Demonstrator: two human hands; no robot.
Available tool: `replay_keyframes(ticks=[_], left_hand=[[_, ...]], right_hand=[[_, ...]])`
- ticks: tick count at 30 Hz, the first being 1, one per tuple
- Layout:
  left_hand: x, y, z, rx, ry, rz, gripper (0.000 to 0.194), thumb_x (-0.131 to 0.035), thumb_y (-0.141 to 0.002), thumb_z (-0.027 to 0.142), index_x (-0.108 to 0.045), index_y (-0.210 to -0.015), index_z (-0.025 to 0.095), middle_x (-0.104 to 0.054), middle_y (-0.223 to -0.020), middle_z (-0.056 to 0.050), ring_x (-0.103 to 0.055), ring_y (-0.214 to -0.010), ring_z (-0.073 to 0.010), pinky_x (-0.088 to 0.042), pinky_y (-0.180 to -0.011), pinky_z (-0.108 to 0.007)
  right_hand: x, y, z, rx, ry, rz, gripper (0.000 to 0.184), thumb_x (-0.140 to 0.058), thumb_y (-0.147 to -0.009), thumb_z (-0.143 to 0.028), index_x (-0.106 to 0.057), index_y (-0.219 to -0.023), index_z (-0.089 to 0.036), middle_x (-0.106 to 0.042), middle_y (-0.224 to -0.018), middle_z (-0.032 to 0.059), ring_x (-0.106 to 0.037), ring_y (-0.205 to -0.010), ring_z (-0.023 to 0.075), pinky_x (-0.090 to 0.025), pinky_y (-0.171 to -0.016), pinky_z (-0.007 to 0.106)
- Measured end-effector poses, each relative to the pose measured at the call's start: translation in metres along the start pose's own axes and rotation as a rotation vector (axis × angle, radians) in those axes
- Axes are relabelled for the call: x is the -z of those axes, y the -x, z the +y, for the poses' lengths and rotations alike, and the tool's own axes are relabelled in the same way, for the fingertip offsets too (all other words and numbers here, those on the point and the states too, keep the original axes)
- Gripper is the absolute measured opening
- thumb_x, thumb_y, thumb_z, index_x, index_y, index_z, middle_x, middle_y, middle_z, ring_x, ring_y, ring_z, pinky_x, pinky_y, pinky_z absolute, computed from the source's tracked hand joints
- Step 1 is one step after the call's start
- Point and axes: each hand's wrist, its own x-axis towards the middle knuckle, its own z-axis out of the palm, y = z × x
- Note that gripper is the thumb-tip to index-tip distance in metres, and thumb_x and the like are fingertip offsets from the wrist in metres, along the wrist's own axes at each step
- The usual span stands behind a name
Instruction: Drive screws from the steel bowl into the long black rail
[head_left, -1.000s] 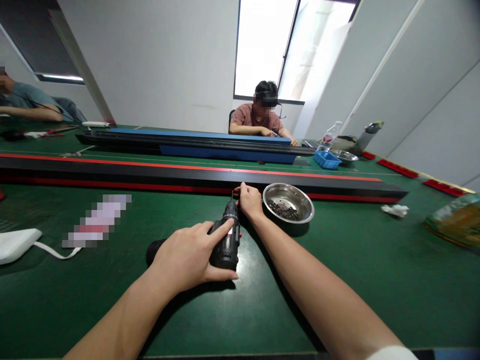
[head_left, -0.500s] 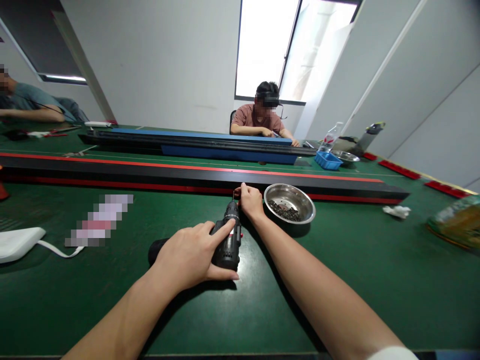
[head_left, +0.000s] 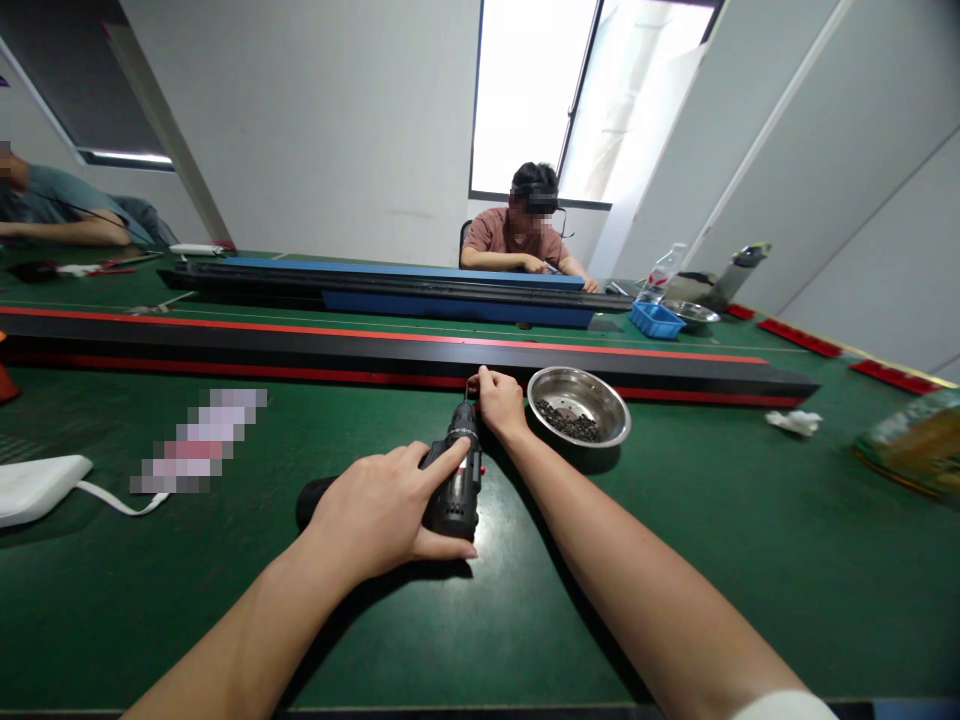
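Observation:
My left hand is wrapped round a black cordless drill, which lies on its side with its bit pointing away from me. At the tip of that bit, the fingers of my right hand are pinched together. What they hold, if anything, is too small to make out. Just beyond the bit runs a long black bar with red edges. A steel bowl stands right of my right hand, with small dark pieces that look like screws in the bottom.
A white box with a cable lies at the left, beside a blurred-out patch. Crumpled tissue and a plastic bag are at the right. Farther back are blue and black bars, a blue tray, a bottle and two seated people.

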Motion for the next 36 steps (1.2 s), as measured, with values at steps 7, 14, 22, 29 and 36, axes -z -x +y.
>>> replay_keyframes(ticks=[7, 14, 22, 29, 36], left_hand=[[0.0019, -0.0010, 0.0007, 0.007, 0.001, -0.014, 0.109, -0.059, -0.079, 0.091, -0.033, -0.169, 0.035, -0.071, -0.129, -0.016, -0.076, -0.105, -0.0391, -0.064, -0.082, -0.050], [0.0014, 0.0000, 0.0007, 0.007, -0.003, -0.003, 0.108, -0.059, -0.079, 0.091, -0.033, -0.168, 0.035, -0.071, -0.127, -0.015, -0.076, -0.104, -0.0383, -0.063, -0.082, -0.049], [0.0018, 0.0000, 0.0000, 0.016, 0.002, -0.018, 0.108, -0.059, -0.079, 0.091, -0.031, -0.168, 0.037, -0.071, -0.127, -0.014, -0.075, -0.104, -0.0380, -0.062, -0.082, -0.047], [0.0006, 0.0001, -0.0002, 0.019, 0.008, -0.024, 0.108, -0.059, -0.079, 0.091, -0.030, -0.169, 0.037, -0.071, -0.128, -0.014, -0.075, -0.105, -0.0378, -0.061, -0.083, -0.046], [0.0014, -0.0002, 0.0005, 0.016, 0.003, -0.015, 0.107, -0.059, -0.080, 0.090, -0.032, -0.168, 0.036, -0.071, -0.129, -0.015, -0.075, -0.104, -0.0382, -0.062, -0.082, -0.048]], right_hand=[[0.0006, 0.0011, -0.0013, 0.007, 0.026, -0.007, 0.046, -0.047, -0.106, -0.042, -0.084, -0.090, -0.020, -0.083, -0.096, 0.0089, -0.078, -0.095, 0.0222, -0.054, -0.088, 0.028], [0.0022, 0.0037, -0.0037, 0.051, 0.042, -0.023, 0.041, -0.052, -0.105, -0.042, -0.083, -0.088, -0.020, -0.083, -0.094, 0.0079, -0.077, -0.091, 0.0213, -0.053, -0.085, 0.027], [0.0021, 0.0036, -0.0039, 0.052, 0.048, -0.028, 0.040, -0.052, -0.105, -0.042, -0.082, -0.088, -0.020, -0.082, -0.093, 0.0069, -0.076, -0.085, 0.0204, -0.052, -0.082, 0.026], [0.0020, 0.0031, -0.0039, 0.043, 0.053, -0.035, 0.039, -0.053, -0.105, -0.041, -0.081, -0.088, -0.021, -0.082, -0.094, 0.0067, -0.076, -0.089, 0.0206, -0.052, -0.083, 0.026], [0.0008, 0.0021, -0.0023, 0.048, 0.055, -0.038, 0.038, -0.053, -0.105, -0.040, -0.081, -0.088, -0.021, -0.082, -0.094, 0.0067, -0.077, -0.091, 0.0206, -0.052, -0.084, 0.026]])
